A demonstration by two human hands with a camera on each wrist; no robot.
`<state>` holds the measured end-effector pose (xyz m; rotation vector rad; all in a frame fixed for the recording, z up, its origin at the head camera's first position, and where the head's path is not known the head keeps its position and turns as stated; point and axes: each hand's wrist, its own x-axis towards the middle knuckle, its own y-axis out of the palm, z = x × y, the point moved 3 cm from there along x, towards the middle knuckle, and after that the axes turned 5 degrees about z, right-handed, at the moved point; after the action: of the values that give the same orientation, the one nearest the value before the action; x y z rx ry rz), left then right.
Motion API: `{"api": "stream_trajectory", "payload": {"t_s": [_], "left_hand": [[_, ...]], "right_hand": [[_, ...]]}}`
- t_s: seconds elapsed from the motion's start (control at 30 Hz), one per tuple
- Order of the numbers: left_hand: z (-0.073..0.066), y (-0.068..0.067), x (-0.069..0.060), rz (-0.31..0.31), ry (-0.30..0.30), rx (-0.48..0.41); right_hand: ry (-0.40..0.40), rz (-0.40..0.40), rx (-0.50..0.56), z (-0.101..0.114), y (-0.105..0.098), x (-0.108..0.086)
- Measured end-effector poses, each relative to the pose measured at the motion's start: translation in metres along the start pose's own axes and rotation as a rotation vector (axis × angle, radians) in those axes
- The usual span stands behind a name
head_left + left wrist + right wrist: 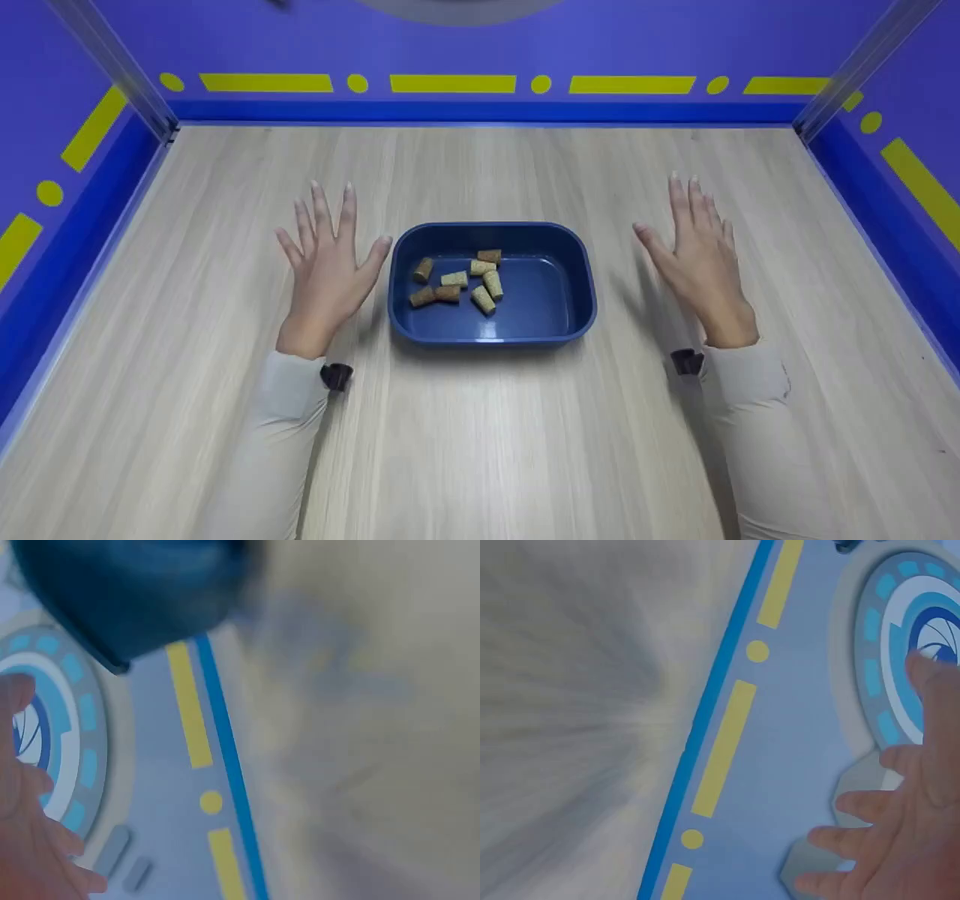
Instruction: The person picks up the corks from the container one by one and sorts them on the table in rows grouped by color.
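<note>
In the head view a dark blue rectangular tub (525,339) stands at the middle of the table, with several tapered corks, light ones like this cork (483,300) and browner ones like this cork (423,270), lying mostly in its left half. My left hand (328,274) is left of the tub, palm down with fingers spread, its thumb tip close to the rim. To the right, separated from the tub by a wider gap, is my right hand (701,262), fingers extended and thumb out. Neither hand holds anything. The left wrist view shows the tub (142,600) near the left hand (34,817).
The pale wood-grain table (480,435) is bounded by a blue back wall (480,49) and side walls, all with yellow dashes. Metal posts rise at both back corners. A dark clip-like piece sits at each sleeve cuff.
</note>
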<state>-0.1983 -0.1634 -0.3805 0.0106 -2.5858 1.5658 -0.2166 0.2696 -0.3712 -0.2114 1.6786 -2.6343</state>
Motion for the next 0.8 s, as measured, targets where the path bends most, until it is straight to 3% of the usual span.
{"api": "stream_trajectory", "payload": {"t_s": [0.2,0.33,0.57,0.7,0.8], "left_hand": [[0.000,-0.001,0.001,0.067,-0.027,-0.471],[0.002,0.002,0.000,0.085,-0.068,-0.807],[0.009,0.027,0.005,0.141,-0.128,-1.524],[0.016,0.044,0.008,0.203,-0.111,-1.748],[0.019,0.052,0.009,0.242,-0.089,-1.852]], "right_hand": [[-0.097,-0.096,0.174,0.012,-0.016,0.008],[-0.149,-0.066,0.275,0.021,-0.021,0.017],[-0.115,0.151,0.353,0.037,-0.017,0.037],[-0.117,0.290,0.349,0.050,-0.012,0.046],[-0.129,0.400,0.349,0.060,-0.008,0.051]]}}
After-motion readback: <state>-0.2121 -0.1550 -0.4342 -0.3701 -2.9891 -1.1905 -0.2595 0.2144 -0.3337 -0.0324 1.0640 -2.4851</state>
